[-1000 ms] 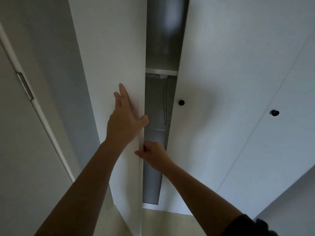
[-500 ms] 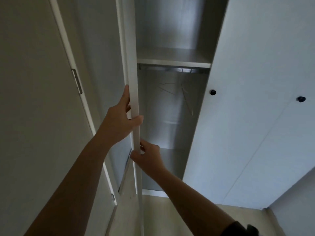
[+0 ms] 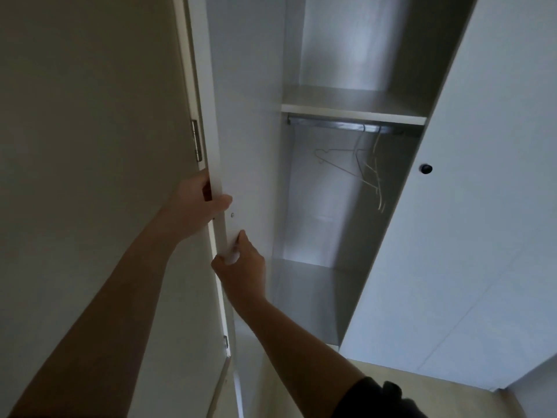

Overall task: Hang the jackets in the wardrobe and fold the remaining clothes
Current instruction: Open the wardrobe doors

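A white wardrobe stands in front of me with its left door (image 3: 241,122) swung wide open. My left hand (image 3: 197,206) grips the door's edge, fingers behind it and thumb on the inner face. Just below, my right hand (image 3: 241,273) holds the same edge. Inside, a metal rail (image 3: 340,125) runs under a shelf (image 3: 352,114). Several thin wire hangers (image 3: 361,167) hang from the rail with nothing on them. No jackets or other clothes are in view.
The wardrobe's right door (image 3: 470,206) is closed, with a small black knob (image 3: 426,168). A room door with a metal hinge (image 3: 196,140) stands close on the left, just behind the open wardrobe door. Pale floor (image 3: 407,384) shows below.
The left wardrobe door has swung from nearly closed to wide open, uncovering the rail and hangers. Both hands have moved left with its edge.
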The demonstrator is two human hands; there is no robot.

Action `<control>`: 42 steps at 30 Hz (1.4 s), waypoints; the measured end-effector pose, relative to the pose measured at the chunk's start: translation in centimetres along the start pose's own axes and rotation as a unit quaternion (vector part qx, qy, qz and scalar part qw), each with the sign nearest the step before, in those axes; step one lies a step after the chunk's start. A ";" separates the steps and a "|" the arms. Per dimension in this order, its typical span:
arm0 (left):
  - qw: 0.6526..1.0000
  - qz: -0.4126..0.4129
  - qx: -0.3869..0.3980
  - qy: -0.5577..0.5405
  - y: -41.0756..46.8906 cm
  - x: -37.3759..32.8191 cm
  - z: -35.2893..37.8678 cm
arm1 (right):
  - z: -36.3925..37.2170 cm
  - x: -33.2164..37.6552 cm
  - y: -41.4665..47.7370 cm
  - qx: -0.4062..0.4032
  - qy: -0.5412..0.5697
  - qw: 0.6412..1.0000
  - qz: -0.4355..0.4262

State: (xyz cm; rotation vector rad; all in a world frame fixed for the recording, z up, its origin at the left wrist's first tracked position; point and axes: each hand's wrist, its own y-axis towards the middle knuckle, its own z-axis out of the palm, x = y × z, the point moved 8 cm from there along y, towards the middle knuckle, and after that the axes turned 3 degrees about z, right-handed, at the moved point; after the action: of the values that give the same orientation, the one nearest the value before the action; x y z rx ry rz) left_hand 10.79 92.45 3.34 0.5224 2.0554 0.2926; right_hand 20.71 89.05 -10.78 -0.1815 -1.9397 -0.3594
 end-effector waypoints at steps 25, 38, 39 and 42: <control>0.915 0.157 -0.333 0.164 -5.2 -3.1 1.8 | -7.8 -8.6 2.9 0.066 -0.082 0.994 -0.026; 0.967 0.115 -0.228 -0.019 2.0 -7.7 22.5 | -33.3 -14.5 10.0 -0.082 -0.161 0.984 -0.001; 0.974 0.094 -0.206 -0.029 2.6 -7.3 24.7 | -35.5 -14.5 10.8 -0.091 -0.172 0.981 -0.004; 0.987 0.063 -0.142 -0.049 4.5 -6.3 30.6 | -40.8 -14.0 13.4 -0.110 -0.201 0.973 -0.009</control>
State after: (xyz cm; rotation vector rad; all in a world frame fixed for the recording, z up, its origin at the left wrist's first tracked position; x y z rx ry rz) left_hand 41.06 93.36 -5.72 0.4812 1.8496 0.6138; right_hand 65.71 88.65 -7.13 -0.4067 -2.2993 -0.5854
